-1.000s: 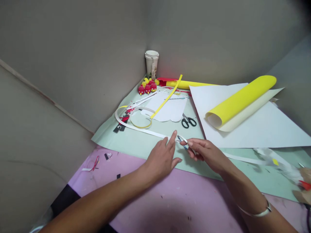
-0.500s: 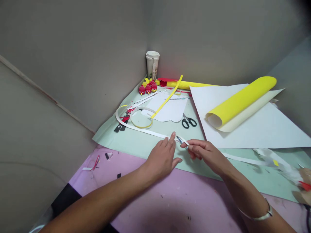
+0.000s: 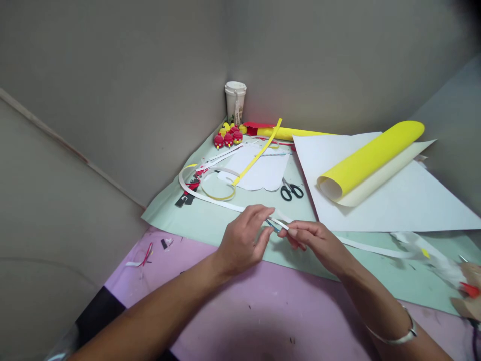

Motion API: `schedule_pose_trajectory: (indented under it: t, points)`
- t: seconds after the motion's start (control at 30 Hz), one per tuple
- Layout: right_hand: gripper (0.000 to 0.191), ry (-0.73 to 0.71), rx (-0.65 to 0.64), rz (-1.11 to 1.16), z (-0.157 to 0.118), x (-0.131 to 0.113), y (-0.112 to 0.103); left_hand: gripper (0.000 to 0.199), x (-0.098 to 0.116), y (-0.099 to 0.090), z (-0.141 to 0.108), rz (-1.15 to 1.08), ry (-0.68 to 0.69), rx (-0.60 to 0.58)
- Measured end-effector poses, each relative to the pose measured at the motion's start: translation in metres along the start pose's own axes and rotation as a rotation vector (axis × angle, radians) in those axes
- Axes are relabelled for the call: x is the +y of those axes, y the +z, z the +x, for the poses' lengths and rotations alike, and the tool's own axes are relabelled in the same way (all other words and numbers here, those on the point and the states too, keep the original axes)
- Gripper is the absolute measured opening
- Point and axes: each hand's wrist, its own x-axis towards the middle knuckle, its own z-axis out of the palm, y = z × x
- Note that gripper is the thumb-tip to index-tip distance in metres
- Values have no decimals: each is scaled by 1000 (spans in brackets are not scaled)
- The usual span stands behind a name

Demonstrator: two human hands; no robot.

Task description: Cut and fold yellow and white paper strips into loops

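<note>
My right hand [image 3: 310, 240] pinches a narrow white paper strip [image 3: 278, 223] between thumb and fingers. Beneath it a slim dark-blue pointed tool [image 3: 272, 226] sticks out from the same fingers; its kind I cannot make out. Facing it, my left hand [image 3: 244, 240] is raised with thumb and fingers parted around the strip's end, and I see no grip there. A long white paper strip [image 3: 218, 201] runs from behind my left hand to a curl at the left. Past my right hand, another stretch of white strip [image 3: 376, 247] lies on the pale green sheet [image 3: 176, 215].
Black-handled scissors [image 3: 291, 190] lie beyond my hands. Behind are a yellow strip [image 3: 259, 150], white paper [image 3: 244, 165], red and yellow ornaments [image 3: 228, 136] and a lidded cup [image 3: 235, 100]. Rolled yellow paper [image 3: 372, 160] rests on a white sheet [image 3: 413, 210]. Another person's hand [image 3: 471, 281] is at far right.
My left hand has lifted off the green sheet, its fingers now curved around the strip's end. The strip and blue tool in my right hand have tilted and shifted slightly left.
</note>
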Motion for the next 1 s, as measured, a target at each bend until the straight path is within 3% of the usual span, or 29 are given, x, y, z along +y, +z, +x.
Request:
schedule_pose_trajectory:
  t: [0.17,0.37,0.47,0.8,0.9,1.0]
  points:
    - [28,-12,-4,1,0,-1,8,18,-5,1,0,-114,62,-38]
    - [26,13,-3,48,-2,-6,11,15,-2,-1,1,-218,47,-38]
    - [27,-3,-45,154,-3,-3,6,14,1,-5,3,-314,-75,20]
    - [23,-31,18,321,-1,6,4,18,-4,-6,7,-775,-590,125]
    - [25,-43,13,327,-2,4,2,21,-7,-8,10,-820,-627,87]
    - [27,-23,-10,299,-4,0,1,24,-10,-12,11,-756,-534,-26]
